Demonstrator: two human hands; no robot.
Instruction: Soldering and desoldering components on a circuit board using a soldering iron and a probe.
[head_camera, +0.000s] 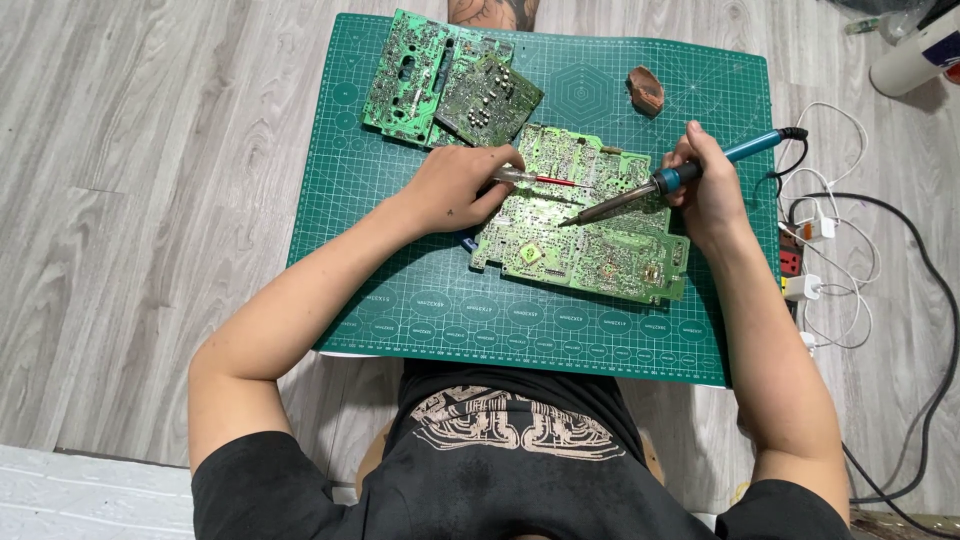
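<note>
head view: soldering iron (668, 183) in right grip (705, 185), tip on circuit board (585, 235).

Cutting mat (420, 300), centre frame: matt green plastic, smooth. Floor (150, 200), left: grey wood-grain planks, low sheen. Soldering iron (660, 185), centre right: blue plastic grip, dull metal shaft.

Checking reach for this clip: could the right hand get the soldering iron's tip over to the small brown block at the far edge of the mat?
Probably yes. The right hand holds the soldering iron just below the brown block, with only bare green mat between them.
</note>
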